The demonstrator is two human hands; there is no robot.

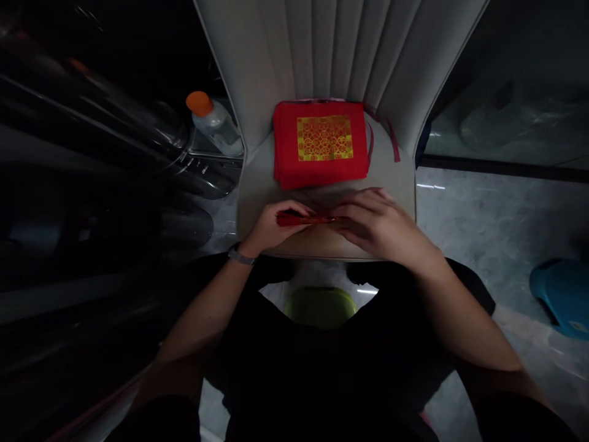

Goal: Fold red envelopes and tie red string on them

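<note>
In the head view a narrow red piece with gold glints (301, 219), seen edge-on, lies across the space between my hands above the front of the chair seat. It looks like a folded red paper item, but its exact kind is not clear. My left hand (271, 224) is closed round its left part, thumb and fingers pinching it. Curled fingers of my right hand (375, 221) close on its right end, which they partly hide. Thin reddish strings hang near it. Behind my hands lies a stack of red sheets (285, 169) with a gold-patterned panel (324, 138) on top.
The stack rests on a pale padded chair (257, 178) with a ribbed back; a red ribbon (394, 144) trails at its right. A bottle with an orange cap (199, 103) stands left. A green basin (321, 307) is beneath, and a blue plastic object (564, 294) sits right.
</note>
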